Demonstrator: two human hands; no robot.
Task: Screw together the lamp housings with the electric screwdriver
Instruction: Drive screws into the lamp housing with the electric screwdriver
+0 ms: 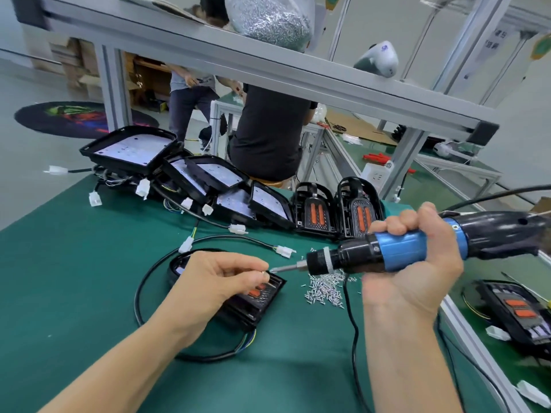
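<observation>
Green matting covers the table (pixel 74 263), soft enough to spare the black plastic and dark enough to show small bright parts. At the far left, a stack of housings (pixel 131 150) leans in a row, pale inner faces up and white plugs trailing, likely the waiting stock kept within reach.

Nearer, the left hand (pixel 214 281) rests on the housing (pixel 253 296) in work, which lies flat, ringed by its own black cable (pixel 143 293). The weight of the hand probably pins it against twisting. Its grip is narrow: thumb and forefinger pinch something small at the bit, most likely a screw, though it is too small to be sure.

The bit (pixel 286 268) meets those fingertips over the housing's upper right corner, so the screw seems about to be seated on the tip or in its hole.

Just right of the housing lies a loose heap of screws (pixel 325 290), close by for quick picking.

The right hand (pixel 417 263) wraps the blue barrel of the screwdriver (pixel 396 254), its grip closed full round the tool, held nearly level and pointing left, cord running off right.

At the far right, another housing (pixel 518 311) lies on the table, perhaps finished.
</observation>
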